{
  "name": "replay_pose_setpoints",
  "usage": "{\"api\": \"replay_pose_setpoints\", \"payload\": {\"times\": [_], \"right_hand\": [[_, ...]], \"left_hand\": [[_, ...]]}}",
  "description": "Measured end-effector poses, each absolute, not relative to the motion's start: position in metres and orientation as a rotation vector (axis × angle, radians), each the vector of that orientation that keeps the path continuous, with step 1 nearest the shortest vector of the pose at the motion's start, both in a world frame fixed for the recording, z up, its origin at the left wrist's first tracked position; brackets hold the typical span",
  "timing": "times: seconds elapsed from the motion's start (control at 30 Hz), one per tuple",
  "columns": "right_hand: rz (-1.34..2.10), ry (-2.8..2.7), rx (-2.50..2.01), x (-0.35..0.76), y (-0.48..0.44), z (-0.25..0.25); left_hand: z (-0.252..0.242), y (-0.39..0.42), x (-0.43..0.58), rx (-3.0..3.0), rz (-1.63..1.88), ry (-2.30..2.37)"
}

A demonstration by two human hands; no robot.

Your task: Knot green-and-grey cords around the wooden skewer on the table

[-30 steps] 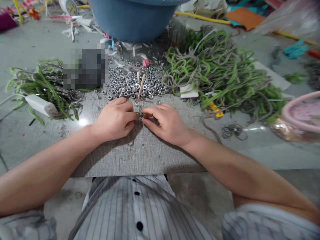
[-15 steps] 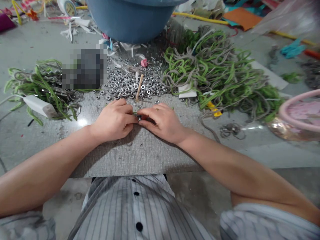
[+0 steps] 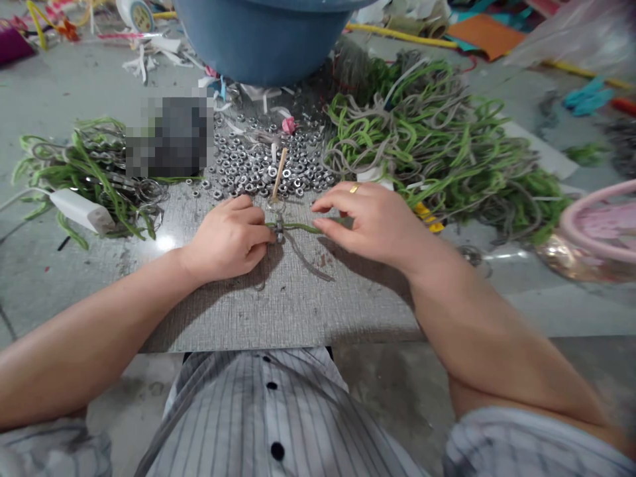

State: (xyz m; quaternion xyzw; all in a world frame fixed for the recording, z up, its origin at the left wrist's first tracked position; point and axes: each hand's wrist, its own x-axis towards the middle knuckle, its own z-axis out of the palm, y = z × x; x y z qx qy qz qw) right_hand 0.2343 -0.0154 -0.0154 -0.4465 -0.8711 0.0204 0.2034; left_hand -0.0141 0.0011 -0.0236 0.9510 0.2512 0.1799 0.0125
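My left hand (image 3: pixel 228 236) is closed, its thumb and forefinger pinching a green and grey cord (image 3: pixel 301 227) just left of some metal nuts (image 3: pixel 279 230) strung on it. The cord's green part runs right, and its grey tail (image 3: pixel 311 262) slants down across the table. My right hand (image 3: pixel 370 222) hovers at the right with thumb and fingers apart. Its thumb tip is beside the far end of the green part; whether they touch I cannot tell. Just beyond the strung nuts, a thin wooden stick (image 3: pixel 279 173) leans upward, a clear ring-like piece at its foot.
Loose metal nuts (image 3: pixel 243 165) lie heaped behind my hands, before a blue tub (image 3: pixel 263 46). A big tangle of green and grey cords (image 3: pixel 427 132) spreads at right. More cords (image 3: pixel 74 159) and a white adapter (image 3: pixel 82 211) lie at left. A pink-rimmed basket (image 3: pixel 571 222) stands far right.
My right hand has moved off to the right from the strung nuts and its fingers have parted, baring the nuts and cord ends. My left hand keeps its place.
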Motion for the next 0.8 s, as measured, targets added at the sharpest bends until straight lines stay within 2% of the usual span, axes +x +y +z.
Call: {"api": "replay_pose_setpoints", "payload": {"times": [0.17,0.33,0.43,0.6,0.8], "right_hand": [[0.065,-2.722,-1.422,0.256,-0.012,-0.013],[0.141,-2.680,-1.511,0.252,-0.013,-0.016],[0.469,-2.456,-1.423,0.244,-0.014,-0.014],[1.179,-1.772,-1.188,0.224,-0.016,-0.016],[1.556,-1.394,-1.039,0.211,-0.018,-0.021]], "left_hand": [[-0.023,0.001,-0.014,2.951,0.514,0.794],[-0.021,0.001,-0.013,2.947,0.491,0.802],[-0.019,0.000,-0.012,2.945,0.527,0.812],[-0.015,-0.004,-0.011,2.886,0.628,0.832],[-0.015,-0.008,-0.007,2.810,0.636,0.878]]}}
